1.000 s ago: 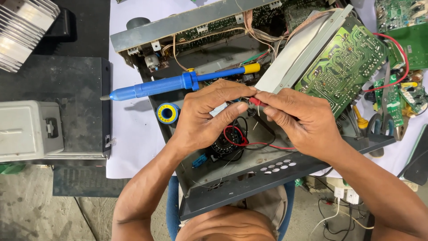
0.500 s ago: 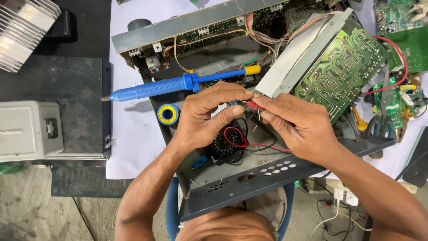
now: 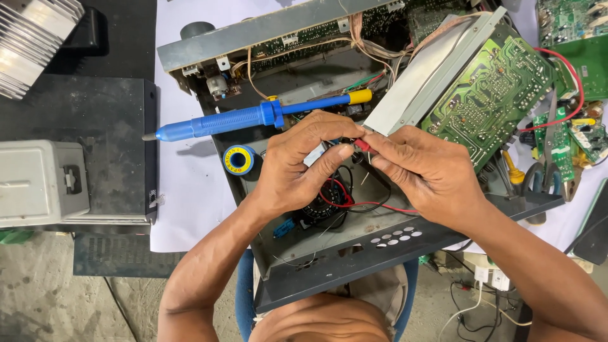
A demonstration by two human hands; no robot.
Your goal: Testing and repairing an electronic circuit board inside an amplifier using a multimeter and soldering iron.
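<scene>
An opened grey metal chassis (image 3: pixel 354 256) full of wiring lies in front of me. Over its middle, my left hand (image 3: pixel 297 166) and my right hand (image 3: pixel 427 174) meet fingertip to fingertip, both pinching the end of a red wire (image 3: pixel 362 145). The wire runs down in a loop (image 3: pixel 354 204) over a round black part inside the chassis. A blue desoldering pump (image 3: pixel 253 117) with a yellow end rests across the chassis just above my left hand. A green circuit board (image 3: pixel 494 95) on a metal plate is tilted up to the right.
A small roll of solder with a yellow label (image 3: pixel 239 159) sits on white paper (image 3: pixel 190 190) left of the chassis. A grey metal box (image 3: pixel 38 183) and a finned heatsink (image 3: pixel 31 38) lie far left. More green boards (image 3: pixel 570 38), screwdrivers (image 3: pixel 514 180) and cables crowd the right edge.
Both hands have stayed together on the red wire, shifting only slightly. The rest of the scene is unchanged.
</scene>
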